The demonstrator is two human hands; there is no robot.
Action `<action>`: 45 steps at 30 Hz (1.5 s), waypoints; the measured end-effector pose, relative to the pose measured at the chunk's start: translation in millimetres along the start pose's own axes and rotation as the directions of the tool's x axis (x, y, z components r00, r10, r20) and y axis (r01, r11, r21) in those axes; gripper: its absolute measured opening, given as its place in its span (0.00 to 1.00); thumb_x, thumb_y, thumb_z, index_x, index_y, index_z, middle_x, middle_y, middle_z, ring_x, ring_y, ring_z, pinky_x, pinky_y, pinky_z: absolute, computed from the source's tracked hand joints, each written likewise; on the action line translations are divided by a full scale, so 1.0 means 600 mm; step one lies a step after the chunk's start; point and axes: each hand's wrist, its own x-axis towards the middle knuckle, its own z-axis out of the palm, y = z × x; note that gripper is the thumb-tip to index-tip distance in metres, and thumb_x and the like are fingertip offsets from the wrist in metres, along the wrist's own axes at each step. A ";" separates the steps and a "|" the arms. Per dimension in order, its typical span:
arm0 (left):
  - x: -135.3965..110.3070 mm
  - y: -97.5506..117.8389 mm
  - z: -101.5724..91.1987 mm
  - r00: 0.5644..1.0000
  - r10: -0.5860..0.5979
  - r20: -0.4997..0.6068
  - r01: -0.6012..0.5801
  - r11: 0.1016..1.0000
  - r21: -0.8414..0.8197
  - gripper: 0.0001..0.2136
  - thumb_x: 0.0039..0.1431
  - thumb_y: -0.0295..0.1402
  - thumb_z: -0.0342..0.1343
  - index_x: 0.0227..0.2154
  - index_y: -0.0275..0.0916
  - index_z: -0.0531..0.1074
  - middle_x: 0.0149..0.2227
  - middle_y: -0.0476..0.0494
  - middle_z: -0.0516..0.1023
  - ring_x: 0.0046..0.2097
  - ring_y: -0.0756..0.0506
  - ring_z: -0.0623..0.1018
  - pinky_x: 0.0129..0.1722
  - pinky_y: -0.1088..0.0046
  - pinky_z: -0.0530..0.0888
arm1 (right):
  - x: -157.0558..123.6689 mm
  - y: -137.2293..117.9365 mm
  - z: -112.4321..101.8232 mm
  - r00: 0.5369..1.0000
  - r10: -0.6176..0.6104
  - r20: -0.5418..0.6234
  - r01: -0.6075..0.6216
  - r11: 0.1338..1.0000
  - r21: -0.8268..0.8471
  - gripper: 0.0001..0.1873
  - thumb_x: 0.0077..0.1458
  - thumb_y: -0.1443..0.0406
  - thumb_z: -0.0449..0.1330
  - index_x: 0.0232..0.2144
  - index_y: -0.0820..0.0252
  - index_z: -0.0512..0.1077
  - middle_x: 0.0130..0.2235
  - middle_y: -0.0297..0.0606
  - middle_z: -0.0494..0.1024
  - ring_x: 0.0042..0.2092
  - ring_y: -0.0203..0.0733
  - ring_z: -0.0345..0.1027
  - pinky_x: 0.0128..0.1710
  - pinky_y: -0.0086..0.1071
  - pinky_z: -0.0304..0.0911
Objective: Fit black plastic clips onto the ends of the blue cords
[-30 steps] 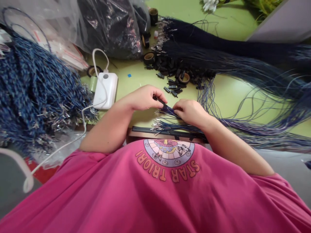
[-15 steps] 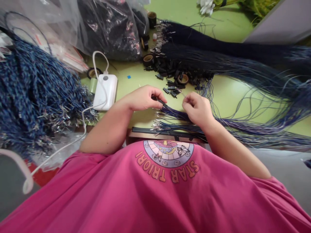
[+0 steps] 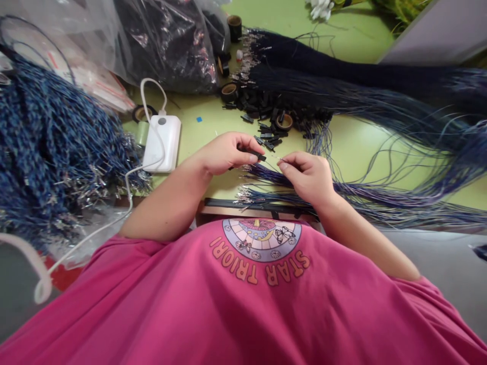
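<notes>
Pinched in my left hand [image 3: 232, 152] is a small black plastic connector housing [image 3: 258, 155], its end pointing right. My right hand [image 3: 308, 175] grips a thin wire [image 3: 279, 159] between thumb and fingertips, and its metal-tipped end sticks out toward the housing. A small gap shows between the wire tip and the housing. Below both hands lies a bundle of dark blue and purple wires [image 3: 365, 195] with bare metal terminals [image 3: 245, 195] at its left end. Loose black housings [image 3: 266, 109] are heaped just beyond my hands.
A white power bank [image 3: 163, 144] with a white cable stands left of my left arm. Blue twisted wires [image 3: 57, 137] are piled at far left. Behind are a plastic bag of black parts [image 3: 167, 40], tape rolls [image 3: 229, 92] and a long dark wire bundle [image 3: 342, 81].
My right hand has turned slightly and moved a little left and down, bringing the wire's tip level with the housing. The housing now sticks out further from my left fingers.
</notes>
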 end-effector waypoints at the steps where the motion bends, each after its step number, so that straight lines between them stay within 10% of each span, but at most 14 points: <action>1: 0.000 0.001 0.001 1.000 0.000 -0.002 0.000 1.000 -0.004 0.12 0.45 0.27 0.64 0.36 0.35 0.79 0.27 0.49 0.77 0.22 0.58 0.65 0.22 0.79 0.60 | -0.001 0.000 0.001 1.000 -0.014 0.006 0.014 1.000 -0.009 0.11 0.56 0.61 0.59 0.29 0.60 0.78 0.27 0.34 0.77 0.29 0.36 0.66 0.33 0.32 0.60; 45: 0.016 -0.015 0.017 0.991 0.128 0.028 -0.131 0.977 0.168 0.10 0.41 0.32 0.67 0.30 0.36 0.82 0.32 0.45 0.83 0.34 0.49 0.79 0.40 0.71 0.74 | 0.026 -0.008 0.009 0.916 0.222 0.333 -0.268 0.958 0.099 0.10 0.48 0.62 0.58 0.22 0.61 0.74 0.20 0.29 0.66 0.27 0.34 0.58 0.30 0.30 0.54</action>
